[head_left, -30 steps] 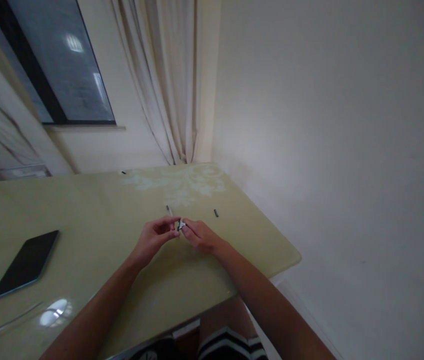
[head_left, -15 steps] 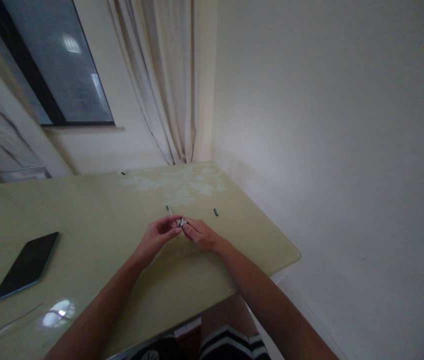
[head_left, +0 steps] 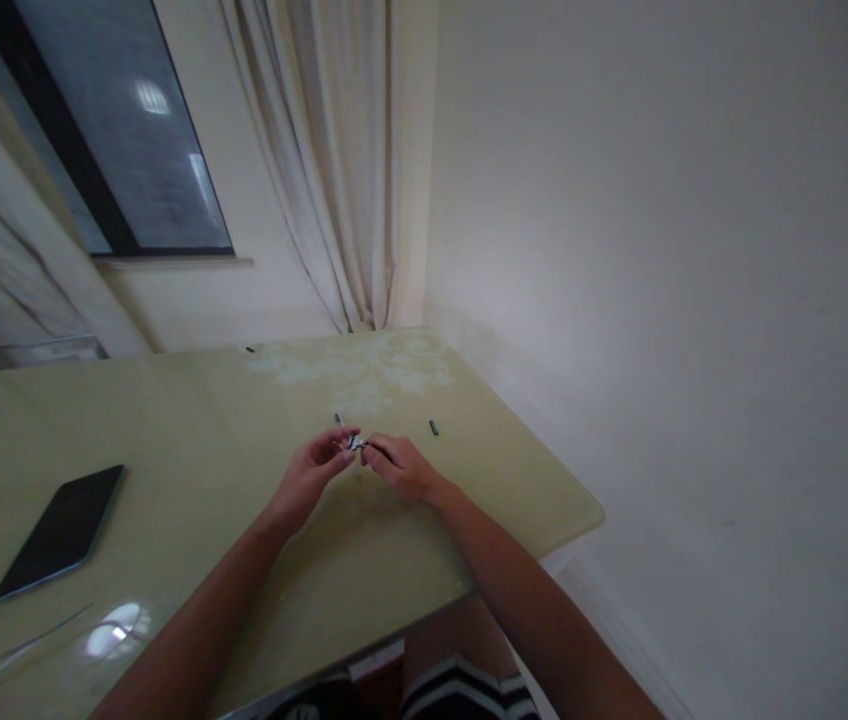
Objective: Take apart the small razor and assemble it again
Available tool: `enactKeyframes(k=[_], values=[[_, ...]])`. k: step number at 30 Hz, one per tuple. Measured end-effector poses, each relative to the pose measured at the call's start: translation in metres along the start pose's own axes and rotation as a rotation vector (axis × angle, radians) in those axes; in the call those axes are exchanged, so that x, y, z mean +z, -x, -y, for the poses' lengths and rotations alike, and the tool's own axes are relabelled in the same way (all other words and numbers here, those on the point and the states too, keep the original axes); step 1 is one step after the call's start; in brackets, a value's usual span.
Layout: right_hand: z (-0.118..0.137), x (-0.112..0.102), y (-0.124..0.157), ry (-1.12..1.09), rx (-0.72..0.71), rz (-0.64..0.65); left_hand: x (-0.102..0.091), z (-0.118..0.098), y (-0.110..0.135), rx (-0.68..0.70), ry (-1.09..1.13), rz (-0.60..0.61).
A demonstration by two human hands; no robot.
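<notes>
The person's left hand [head_left: 310, 474] and right hand [head_left: 398, 468] meet over the middle of the yellowish bench [head_left: 191, 430], fingertips drawn together around a small piece [head_left: 356, 442] that shows pale and dark patches. Both hands pinch it from opposite sides, the left from the left and the right from the right, and it sits just above the benchtop between them. It is too small and too dim to tell what it is. The rest of each hand curls loosely, and both forearms stretch in from the near edge of the bench. Just beyond the fingertips a thin stick [head_left: 337, 418] lies on the bench, its near end hidden behind the hands. A short dark bit [head_left: 434, 428] lies a little to the right of the hands, apart from them. Well to the left, a dark flat phone [head_left: 60, 530] lies face up near the front edge. Far back, close to the wall, a tiny dark speck [head_left: 249, 350] rests on the surface. A pale curtain [head_left: 341, 160] hangs in the corner behind the bench, beside a dark window [head_left: 116, 130]. Below the near edge, striped cloth [head_left: 461, 695] shows on the person's lap.
</notes>
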State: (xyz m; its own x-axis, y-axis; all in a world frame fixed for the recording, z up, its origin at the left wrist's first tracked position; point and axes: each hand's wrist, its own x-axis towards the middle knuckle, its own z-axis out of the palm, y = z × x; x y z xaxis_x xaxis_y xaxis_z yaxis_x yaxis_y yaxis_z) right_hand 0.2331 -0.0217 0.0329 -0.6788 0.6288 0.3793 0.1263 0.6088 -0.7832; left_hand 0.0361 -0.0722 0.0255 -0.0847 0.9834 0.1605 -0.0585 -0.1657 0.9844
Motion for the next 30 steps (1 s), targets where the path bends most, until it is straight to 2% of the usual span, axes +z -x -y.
enactKeyframes(k=[7,13,16,19,24,30], values=[[-0.004,0.002,0.000,0.074,0.031,-0.025,0.002,-0.013,0.005,-0.022,-0.144,0.036],[-0.007,0.003,-0.002,0.062,0.015,-0.053,0.003,-0.011,0.002,0.029,-0.145,0.013],[-0.008,0.003,-0.002,0.019,0.000,-0.082,0.003,-0.008,0.001,0.047,-0.125,-0.001],[-0.010,0.002,-0.002,-0.073,0.054,-0.096,0.000,-0.007,0.002,0.037,-0.172,0.028],[-0.013,0.002,-0.001,-0.233,0.102,-0.009,-0.007,-0.010,0.001,0.041,-0.250,0.093],[-0.013,0.002,-0.003,-0.301,0.123,0.011,-0.012,-0.011,0.001,0.040,-0.265,0.119]])
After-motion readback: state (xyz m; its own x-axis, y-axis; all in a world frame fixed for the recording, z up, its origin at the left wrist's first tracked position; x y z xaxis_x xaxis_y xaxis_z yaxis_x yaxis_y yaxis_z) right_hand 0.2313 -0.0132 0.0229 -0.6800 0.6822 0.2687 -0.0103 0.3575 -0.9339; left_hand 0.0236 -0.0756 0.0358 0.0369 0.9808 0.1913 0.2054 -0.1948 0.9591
